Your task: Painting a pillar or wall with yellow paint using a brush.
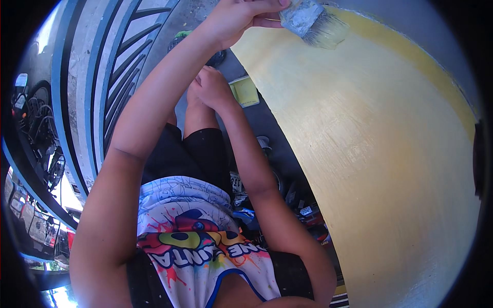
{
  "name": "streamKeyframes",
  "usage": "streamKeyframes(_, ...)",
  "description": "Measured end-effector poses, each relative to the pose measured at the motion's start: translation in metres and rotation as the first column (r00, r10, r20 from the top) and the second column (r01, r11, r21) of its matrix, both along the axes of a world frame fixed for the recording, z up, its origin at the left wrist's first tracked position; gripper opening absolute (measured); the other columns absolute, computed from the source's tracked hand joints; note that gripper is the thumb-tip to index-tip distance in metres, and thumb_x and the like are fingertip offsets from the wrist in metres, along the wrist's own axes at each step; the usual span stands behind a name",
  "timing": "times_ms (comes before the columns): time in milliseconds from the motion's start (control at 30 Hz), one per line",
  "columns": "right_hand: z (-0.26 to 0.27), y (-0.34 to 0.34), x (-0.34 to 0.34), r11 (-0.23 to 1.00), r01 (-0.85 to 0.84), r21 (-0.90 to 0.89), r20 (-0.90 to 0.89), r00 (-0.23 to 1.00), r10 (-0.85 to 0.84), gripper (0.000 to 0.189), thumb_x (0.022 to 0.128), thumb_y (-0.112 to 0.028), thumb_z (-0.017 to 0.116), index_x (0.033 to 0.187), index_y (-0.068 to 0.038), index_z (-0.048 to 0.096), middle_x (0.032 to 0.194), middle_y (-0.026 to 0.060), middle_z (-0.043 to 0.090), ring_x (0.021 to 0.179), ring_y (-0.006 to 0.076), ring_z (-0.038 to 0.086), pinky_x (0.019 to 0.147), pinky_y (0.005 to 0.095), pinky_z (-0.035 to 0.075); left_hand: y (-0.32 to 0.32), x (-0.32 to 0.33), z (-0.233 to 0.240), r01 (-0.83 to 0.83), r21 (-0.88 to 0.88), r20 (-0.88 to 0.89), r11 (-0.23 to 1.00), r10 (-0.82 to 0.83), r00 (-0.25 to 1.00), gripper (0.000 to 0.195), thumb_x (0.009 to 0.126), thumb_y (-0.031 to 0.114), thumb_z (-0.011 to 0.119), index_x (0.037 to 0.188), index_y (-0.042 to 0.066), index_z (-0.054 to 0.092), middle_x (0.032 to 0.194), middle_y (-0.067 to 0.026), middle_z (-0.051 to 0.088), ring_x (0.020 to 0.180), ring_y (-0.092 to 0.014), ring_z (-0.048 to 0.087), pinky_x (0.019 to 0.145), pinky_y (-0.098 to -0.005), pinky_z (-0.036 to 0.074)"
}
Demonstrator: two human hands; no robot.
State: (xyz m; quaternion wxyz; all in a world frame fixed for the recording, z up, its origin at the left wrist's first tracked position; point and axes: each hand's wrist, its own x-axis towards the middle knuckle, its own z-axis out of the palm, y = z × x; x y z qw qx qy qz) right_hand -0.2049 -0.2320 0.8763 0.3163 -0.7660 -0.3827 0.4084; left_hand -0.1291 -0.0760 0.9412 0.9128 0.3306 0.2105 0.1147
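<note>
My left hand (240,19) grips a paintbrush (302,17) at the top of the view, its handle mostly hidden or out of frame. The brush's ferrule is crusted with paint, and its splayed bristles lie over the upper part of a pale yellow wall (346,134). A deeper yellow band runs along the wall's far edge beside a grey surface (435,34). My right hand (212,86) rests by my knee, its fingers bent and partly hidden. Just right of it is a yellow, paint-stained open container (246,92).
Blue-grey metal railings (98,77) curve along the left, with bicycles or motorcycles (42,119) beyond them. Dark perforated footwear (216,57) shows near my legs. Lower down, between my right arm and the wall, are parked vehicle parts (246,215).
</note>
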Motion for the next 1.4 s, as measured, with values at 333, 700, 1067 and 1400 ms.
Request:
streamKeyframes(333, -0.004, -0.015, -0.009, 0.997, -0.019, -0.073, -0.095, 0.995, 0.012, 0.019, 0.098, -0.019, 0.06, 0.11, -0.008, 0.069, 0.11, 0.0152, 0.072, 0.108, 0.0361, 0.067, 0.094, 0.0516, 0.05, 0.009, 0.002, -0.074, -0.01, 0.659, -0.191, 0.752, 0.18, 0.965, 0.027, 0.093, 0.015, 0.074, 0.115, 0.0, 0.074, 0.098, -0.0089, 0.077, 0.09, -0.017, 0.073, 0.08, -0.0316, 0.057)
streamKeyframes(700, -0.012, -0.006, -0.022, 0.994, -0.091, -0.068, -0.016, 0.996, 0.09, 0.018, 0.095, -0.018, 0.063, 0.104, -0.004, 0.069, 0.106, 0.0207, 0.073, 0.106, 0.0405, 0.068, 0.095, 0.0535, 0.052, -0.007, 0.017, -0.071, 0.054, 0.626, -0.19, 0.778, 0.085, 0.978, 0.03, 0.094, 0.014, 0.072, 0.121, 0.002, 0.073, 0.103, -0.0084, 0.077, 0.094, -0.016, 0.071, 0.083, -0.0329, 0.057)
streamKeyframes(1067, -0.016, -0.017, -0.019, 0.996, -0.003, -0.089, -0.103, 0.995, -0.006, 0.036, 0.096, -0.025, 0.062, 0.125, -0.004, 0.063, 0.125, 0.0251, 0.066, 0.119, 0.0445, 0.062, 0.101, 0.0522, 0.049, -0.014, -0.004, 0.055, 0.062, -0.254, 0.062, 0.965, -0.048, 0.997, 0.043, 0.098, 0.014, 0.072, 0.135, -0.005, 0.061, 0.118, -0.0118, 0.073, 0.103, -0.019, 0.071, 0.092, -0.0332, 0.059)
streamKeyframes(1400, -0.016, -0.026, -0.016, 0.993, -0.067, -0.095, 0.015, 0.998, 0.068, 0.019, 0.094, -0.021, 0.065, 0.102, -0.004, 0.068, 0.102, 0.0202, 0.073, 0.096, 0.0424, 0.07, 0.088, 0.0565, 0.054, -0.018, 0.002, -0.002, 0.002, 0.092, 0.1, 0.996, -0.011, 0.995, 0.042, 0.098, 0.014, 0.071, 0.135, -0.002, 0.062, 0.114, -0.0098, 0.074, 0.099, -0.018, 0.072, 0.09, -0.0326, 0.059)
